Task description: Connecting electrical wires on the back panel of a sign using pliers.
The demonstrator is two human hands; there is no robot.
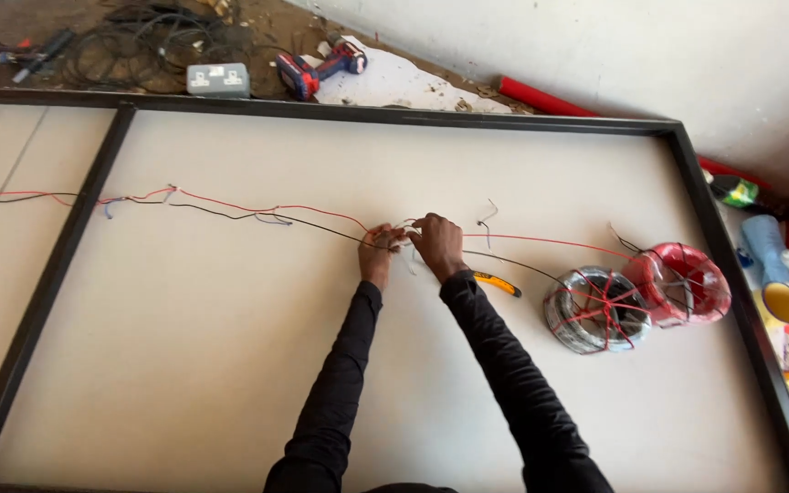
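Packaging only: two wire coils on the panel to my right, both in clear shrink wrap tied with red strapping. Grey/black coil (597, 309) sits touching the red coil (684, 282). Past the frame's right edge: dark green bottle (737, 192) lying down with a lighter label band, and a pale blue tube-shaped container (772, 260) with a yellow end. No screens or signs.
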